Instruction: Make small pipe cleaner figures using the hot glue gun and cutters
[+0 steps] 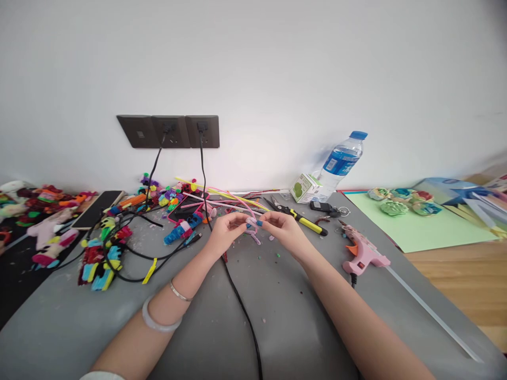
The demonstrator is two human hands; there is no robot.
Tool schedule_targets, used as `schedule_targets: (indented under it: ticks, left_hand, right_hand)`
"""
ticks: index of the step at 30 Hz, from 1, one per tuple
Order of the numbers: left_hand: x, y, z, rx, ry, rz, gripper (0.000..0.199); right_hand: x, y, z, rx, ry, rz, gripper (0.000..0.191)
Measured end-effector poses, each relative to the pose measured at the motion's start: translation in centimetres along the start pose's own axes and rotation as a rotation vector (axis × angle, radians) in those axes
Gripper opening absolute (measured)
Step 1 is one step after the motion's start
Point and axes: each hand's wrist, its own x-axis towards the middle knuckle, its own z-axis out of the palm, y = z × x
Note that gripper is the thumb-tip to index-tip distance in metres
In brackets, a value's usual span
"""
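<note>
Two fingertip pinches, left hand [230,232] and right hand [283,231] on one tiny pale-pink piece [252,221], probably for control; glue gun [363,254] sits toward the surface [198,322]'s right edge.

No word or number can be read for sure. Big white writing is seen on the blue label [341,162] of the bottle [354,144], right of the frame's middle, but its shapes are too small and curved to be made out. A pale patch is printed at the label's left. Green round shapes are printed on the white box [306,188] to the bottle's lower left.
</note>
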Motion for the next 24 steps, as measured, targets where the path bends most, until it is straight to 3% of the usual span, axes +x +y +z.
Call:
schedule_targets:
  ticks: [7,24]
  left_hand:
    - [-0.01,0.01,0.03,0.008,-0.004,-0.006,0.028]
    - [-0.22,0.18,0.07,-0.011,-0.029,0.059,0.031]
  right_hand:
    - [0.08,-0.06,-0.27,0.05,0.038,-0.042,0.038]
    - [-0.4,-0.86,-0.02,-0.045,-0.045,-0.058,0.044]
